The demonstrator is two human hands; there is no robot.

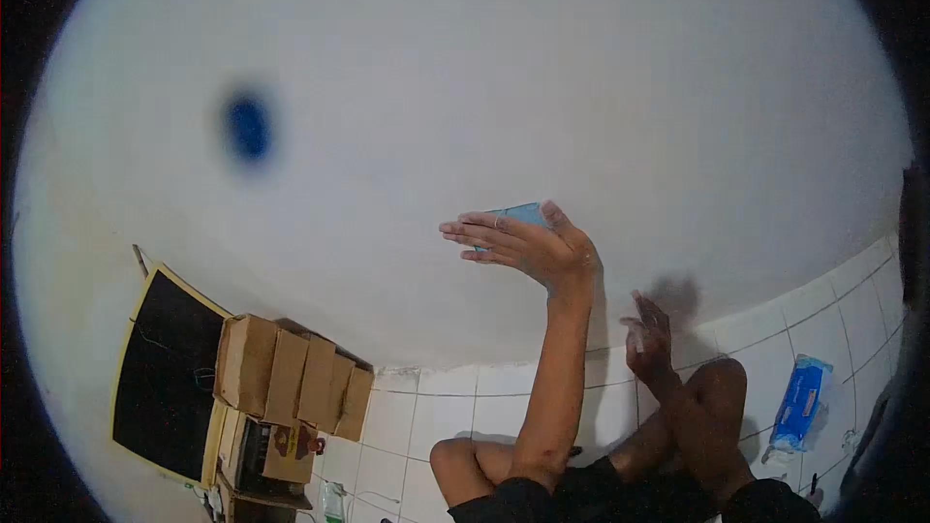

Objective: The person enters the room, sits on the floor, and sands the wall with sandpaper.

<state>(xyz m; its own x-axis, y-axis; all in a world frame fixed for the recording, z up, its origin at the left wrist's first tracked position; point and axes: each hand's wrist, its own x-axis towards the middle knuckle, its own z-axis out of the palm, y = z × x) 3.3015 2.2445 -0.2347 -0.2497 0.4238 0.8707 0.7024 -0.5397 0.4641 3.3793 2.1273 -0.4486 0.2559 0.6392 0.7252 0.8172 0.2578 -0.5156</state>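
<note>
My left hand (531, 248) reaches up in front of the white wall, fingers stretched to the left and thumb raised. Behind its fingers, between the palm and the wall, it holds a light-blue flat piece (523, 214) with straight edges; most of this piece is hidden. A ring shows on one finger. Lower and to the right, my right hand (651, 341) hovers near the foot of the wall above my bent knee. Its fingers are apart with nothing in them, and its shadow falls on the wall.
A blue-and-white plastic packet (802, 405) lies on the tiled floor (446, 421) at right. At lower left, several cardboard boxes (291, 373) are stacked beside a yellow-framed dark panel (165, 373). A clear bottle (332, 501) lies near them. A dark-blue blurred spot (248, 126) shows at upper left.
</note>
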